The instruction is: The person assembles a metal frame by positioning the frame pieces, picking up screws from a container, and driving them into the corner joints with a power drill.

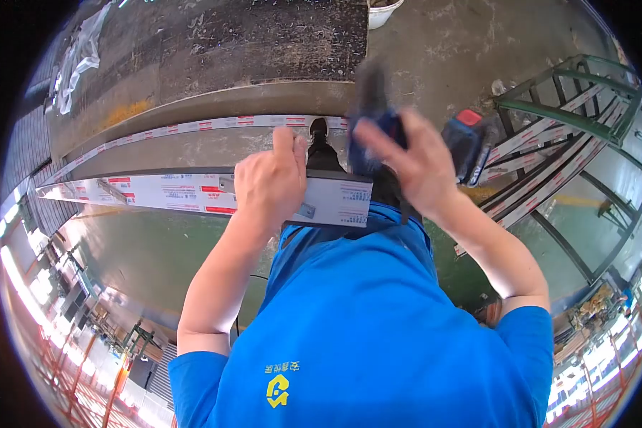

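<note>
A long profile wrapped in white film with red print (185, 191) runs from the far left to the front of my body. My left hand (269, 177) is closed above its near end, with thumb and index finger together beyond the far edge; what they hold is hidden. Metal pieces show on the profile on both sides of that hand. In my right hand (421, 160) is a dark blue power drill (378, 135), blurred by motion, just past the profile's end. Its battery (467, 139) has a red patch and sticks out to the right.
Another film-wrapped strip (185, 128) lies beyond the profile. A dark, worn board (264, 46) is at the top, with a white bucket (382, 13) beside it. At the right, a green metal rack (563, 114) holds more wrapped profiles. My shoe (319, 129) shows between the strips.
</note>
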A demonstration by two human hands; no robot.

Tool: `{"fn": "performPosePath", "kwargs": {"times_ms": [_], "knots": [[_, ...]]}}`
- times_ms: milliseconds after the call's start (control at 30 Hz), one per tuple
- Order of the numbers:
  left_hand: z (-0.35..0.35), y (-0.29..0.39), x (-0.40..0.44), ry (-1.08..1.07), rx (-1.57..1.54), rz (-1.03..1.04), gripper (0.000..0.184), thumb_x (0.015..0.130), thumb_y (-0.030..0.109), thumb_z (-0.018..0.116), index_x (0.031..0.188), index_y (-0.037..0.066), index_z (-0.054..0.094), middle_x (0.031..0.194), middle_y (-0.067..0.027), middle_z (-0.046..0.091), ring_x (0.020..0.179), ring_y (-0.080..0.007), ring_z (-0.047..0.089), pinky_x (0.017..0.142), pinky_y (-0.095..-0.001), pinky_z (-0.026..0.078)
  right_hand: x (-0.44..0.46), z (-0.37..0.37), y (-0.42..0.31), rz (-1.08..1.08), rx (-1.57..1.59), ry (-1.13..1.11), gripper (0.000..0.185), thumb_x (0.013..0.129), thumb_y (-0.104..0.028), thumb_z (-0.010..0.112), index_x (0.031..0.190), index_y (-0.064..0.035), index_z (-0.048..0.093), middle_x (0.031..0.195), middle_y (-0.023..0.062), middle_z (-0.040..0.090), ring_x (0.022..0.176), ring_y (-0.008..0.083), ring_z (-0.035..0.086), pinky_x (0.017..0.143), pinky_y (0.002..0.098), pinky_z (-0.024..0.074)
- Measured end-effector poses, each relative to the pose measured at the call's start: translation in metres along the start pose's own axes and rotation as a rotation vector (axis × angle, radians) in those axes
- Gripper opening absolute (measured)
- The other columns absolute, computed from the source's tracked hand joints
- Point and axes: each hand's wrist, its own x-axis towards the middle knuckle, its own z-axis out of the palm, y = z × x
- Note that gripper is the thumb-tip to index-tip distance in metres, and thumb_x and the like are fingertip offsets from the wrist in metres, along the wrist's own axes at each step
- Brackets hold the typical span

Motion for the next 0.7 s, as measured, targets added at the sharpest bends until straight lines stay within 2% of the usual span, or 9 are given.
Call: {"fn": "performPosePath", "kwargs": {"times_ms": [33, 167, 333, 400, 467, 500, 533, 633, 700], "knots": [[-0.001, -0.001, 0.001, 0.002, -0.018, 0.003, 0.022, 0.108, 0.030, 0.046, 0.102, 0.008, 0.047, 0.061, -0.0174, 0.063, 0.060, -0.0424, 0.064, 0.058, -0.0548, 0.046, -0.007, 0.000, -0.005, -0.053, -0.053, -0.021, 0.071, 0.085, -0.007, 0.065, 0.146, -0.0422, 0.056, 0.123, 0.0179, 0.050, 0.090, 0.0286, 0.059, 0.083, 0.0368, 0.0542], [0.000, -0.002, 0.001, 0.006, -0.037, -0.013, 0.023, 0.108, 0.030, 0.046, 0.102, 0.008, 0.047, 0.062, -0.0173, 0.063, 0.060, -0.0424, 0.064, 0.058, -0.0549, 0.046, -0.007, 0.003, 0.005, -0.064, -0.083, -0.066, 0.066, 0.087, -0.010, 0.065, 0.143, -0.0436, 0.060, 0.125, 0.0171, 0.050, 0.093, 0.0285, 0.059, 0.084, 0.0364, 0.0543], [0.000, -0.001, 0.001, 0.008, -0.030, 0.000, 0.024, 0.108, 0.030, 0.046, 0.100, 0.008, 0.046, 0.061, -0.0168, 0.063, 0.059, -0.0419, 0.064, 0.057, -0.0550, 0.046, 0.016, 0.005, 0.014, 0.060, -0.044, 0.209, 0.067, 0.084, -0.002, 0.064, 0.140, -0.0395, 0.063, 0.129, 0.0192, 0.049, 0.103, 0.0339, 0.060, 0.087, 0.0393, 0.0546], [0.000, -0.001, 0.005, -0.011, -0.017, -0.003, 0.024, 0.108, 0.030, 0.046, 0.100, 0.007, 0.046, 0.061, -0.0169, 0.063, 0.059, -0.0419, 0.064, 0.056, -0.0550, 0.046, 0.016, 0.004, 0.012, 0.131, -0.075, 0.183, 0.067, 0.086, -0.002, 0.061, 0.142, -0.0382, 0.062, 0.129, 0.0190, 0.050, 0.104, 0.0338, 0.060, 0.089, 0.0389, 0.0543], [0.000, 0.001, 0.006, 0.036, -0.013, 0.023, 0.024, 0.108, 0.030, 0.046, 0.100, 0.007, 0.045, 0.061, -0.0170, 0.063, 0.059, -0.0417, 0.064, 0.055, -0.0545, 0.046, 0.003, 0.005, 0.009, -0.021, -0.041, 0.109, 0.069, 0.087, -0.003, 0.059, 0.146, -0.0402, 0.058, 0.129, 0.0186, 0.050, 0.101, 0.0326, 0.059, 0.089, 0.0381, 0.0542], [-0.001, 0.001, 0.005, 0.035, -0.012, 0.022, 0.024, 0.108, 0.030, 0.046, 0.100, 0.007, 0.045, 0.061, -0.0170, 0.063, 0.059, -0.0417, 0.064, 0.055, -0.0545, 0.046, -0.004, -0.001, -0.005, -0.079, -0.062, -0.040, 0.067, 0.090, -0.004, 0.057, 0.145, -0.0430, 0.057, 0.130, 0.0179, 0.049, 0.098, 0.0307, 0.058, 0.090, 0.0377, 0.0536], [-0.001, 0.001, 0.005, 0.013, -0.014, 0.015, 0.024, 0.108, 0.029, 0.047, 0.100, 0.007, 0.046, 0.061, -0.0170, 0.063, 0.059, -0.0416, 0.065, 0.055, -0.0543, 0.046, -0.005, 0.001, -0.012, -0.019, -0.005, -0.080, 0.065, 0.091, -0.007, 0.059, 0.144, -0.0455, 0.059, 0.131, 0.0172, 0.047, 0.097, 0.0296, 0.056, 0.092, 0.0379, 0.0531], [-0.002, 0.001, 0.009, 0.013, -0.027, 0.011, 0.023, 0.108, 0.029, 0.047, 0.101, 0.008, 0.046, 0.061, -0.0168, 0.063, 0.059, -0.0413, 0.065, 0.056, -0.0540, 0.047, -0.004, 0.004, -0.008, -0.015, -0.017, -0.093, 0.064, 0.089, -0.008, 0.063, 0.142, -0.0447, 0.060, 0.132, 0.0169, 0.046, 0.102, 0.0310, 0.056, 0.094, 0.0381, 0.0525], [-0.001, 0.000, 0.004, 0.018, -0.028, -0.006, 0.023, 0.108, 0.030, 0.046, 0.101, 0.008, 0.046, 0.061, -0.0167, 0.063, 0.059, -0.0412, 0.065, 0.056, -0.0539, 0.047, -0.003, 0.007, -0.003, -0.029, -0.010, 0.001, 0.064, 0.089, -0.009, 0.066, 0.142, -0.0442, 0.061, 0.132, 0.0173, 0.046, 0.106, 0.0331, 0.057, 0.095, 0.0384, 0.0522]]}}
